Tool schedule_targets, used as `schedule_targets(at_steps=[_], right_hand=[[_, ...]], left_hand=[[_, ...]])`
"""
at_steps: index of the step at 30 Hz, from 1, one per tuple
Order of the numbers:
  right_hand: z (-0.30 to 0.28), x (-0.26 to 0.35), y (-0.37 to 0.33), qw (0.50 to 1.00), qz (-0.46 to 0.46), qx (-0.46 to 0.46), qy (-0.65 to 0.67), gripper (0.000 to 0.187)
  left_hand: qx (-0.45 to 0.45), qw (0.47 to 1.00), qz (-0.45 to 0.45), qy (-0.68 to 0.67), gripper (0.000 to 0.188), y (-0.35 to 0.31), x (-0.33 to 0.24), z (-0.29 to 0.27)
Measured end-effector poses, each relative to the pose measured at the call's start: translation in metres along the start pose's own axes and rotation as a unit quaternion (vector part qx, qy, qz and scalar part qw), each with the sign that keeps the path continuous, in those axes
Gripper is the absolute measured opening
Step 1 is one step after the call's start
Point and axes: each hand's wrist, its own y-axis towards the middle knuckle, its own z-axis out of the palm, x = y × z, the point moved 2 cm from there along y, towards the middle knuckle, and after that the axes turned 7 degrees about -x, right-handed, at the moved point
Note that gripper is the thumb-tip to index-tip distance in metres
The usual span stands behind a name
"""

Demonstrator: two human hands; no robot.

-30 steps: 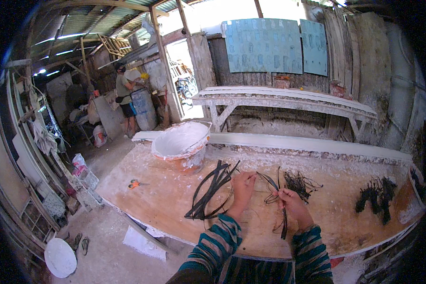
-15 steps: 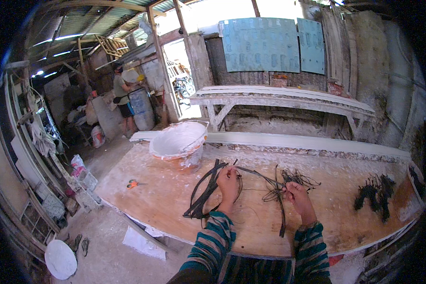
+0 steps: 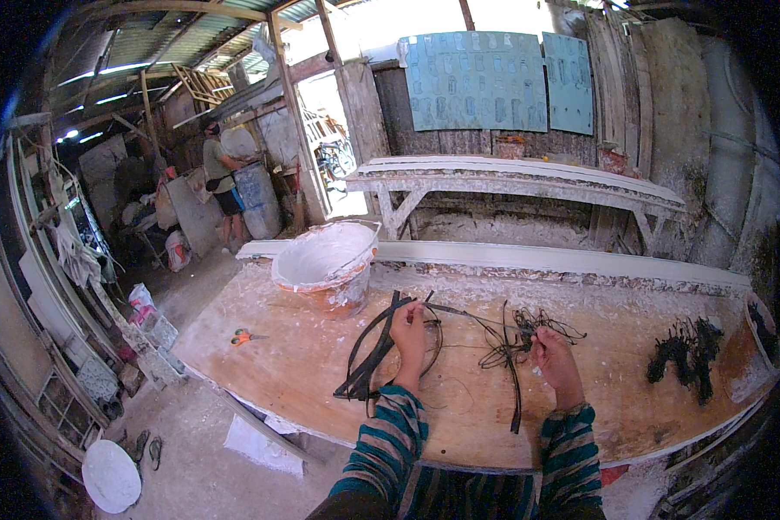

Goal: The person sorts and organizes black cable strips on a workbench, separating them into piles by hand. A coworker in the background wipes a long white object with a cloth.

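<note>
Left hand (image 3: pixel 409 334) pinches black strip (image 3: pixel 451 309); strip runs from its fingertips toward 3 o'clock, into right hand (image 3: pixel 555 362), fingers closed on it. Dark bundle (image 3: pixel 374 355) at left hand's 8 o'clock.

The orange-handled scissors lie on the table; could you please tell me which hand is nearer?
Left: the left hand is to the right of the scissors, apart from them; the right hand is farther right.
</note>
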Motion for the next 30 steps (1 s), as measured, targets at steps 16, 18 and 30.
schedule_targets(at_steps=[16,18,30], right_hand=[[-0.014,0.005,0.009,0.979,-0.071,0.066,0.182,0.01],[-0.013,0.009,0.006,0.974,-0.089,0.081,0.191,0.012],[-0.017,0.017,0.006,0.971,-0.098,0.041,0.212,0.025]], left_hand=[[0.161,0.984,-0.049,-0.065,0.003,-0.012,-0.017,0.008],[0.199,0.97,-0.105,-0.092,0.003,-0.014,-0.011,0.01],[0.363,0.837,-0.318,-0.258,0.01,-0.021,-0.028,0.013]])
